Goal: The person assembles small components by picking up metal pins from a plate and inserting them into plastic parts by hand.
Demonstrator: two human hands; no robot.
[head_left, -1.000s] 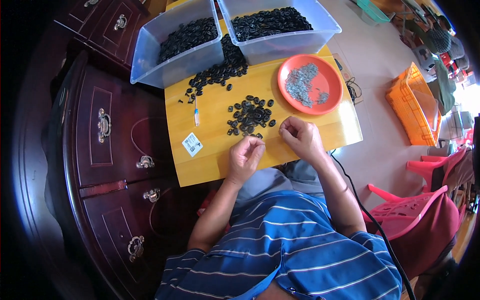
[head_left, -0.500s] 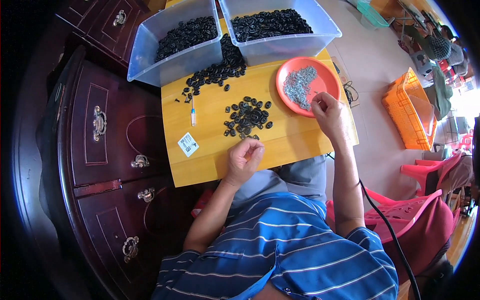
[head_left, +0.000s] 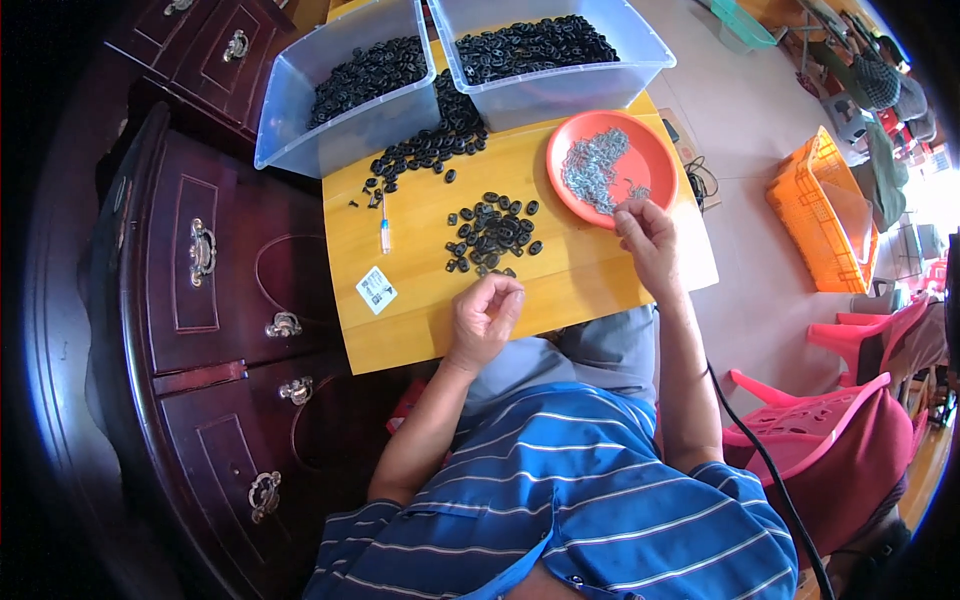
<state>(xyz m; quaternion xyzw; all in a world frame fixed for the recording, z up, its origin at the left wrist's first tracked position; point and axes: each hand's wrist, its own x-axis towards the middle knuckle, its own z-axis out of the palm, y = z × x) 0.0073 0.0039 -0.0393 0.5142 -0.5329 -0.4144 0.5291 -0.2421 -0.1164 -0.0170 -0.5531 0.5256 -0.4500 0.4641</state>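
My left hand [head_left: 487,322] rests at the table's near edge, fingers curled against the thumb; whatever they may hold is hidden. Just beyond it lies a loose pile of small black oval plastic parts [head_left: 497,236]. My right hand [head_left: 648,243] is at the near rim of an orange-red plate [head_left: 656,172], thumb and fingertips pinched together. Anything between those fingertips is too small to make out. On the plate is a heap of small silvery metal pieces [head_left: 592,168], with a few apart from it near my right fingers.
Two clear plastic bins [head_left: 350,128] [head_left: 560,85] full of black parts stand at the far side of the yellow table [head_left: 400,340]. More parts spill between them. A screwdriver [head_left: 385,235] and a white label [head_left: 376,290] lie left. Dark drawers [head_left: 190,240] flank the table; an orange crate [head_left: 825,225] stands right.
My right hand has shifted slightly left and its pinched fingers now point more toward the plate. Several metal pieces lie separated on the plate by my fingers. My left hand stays almost still.
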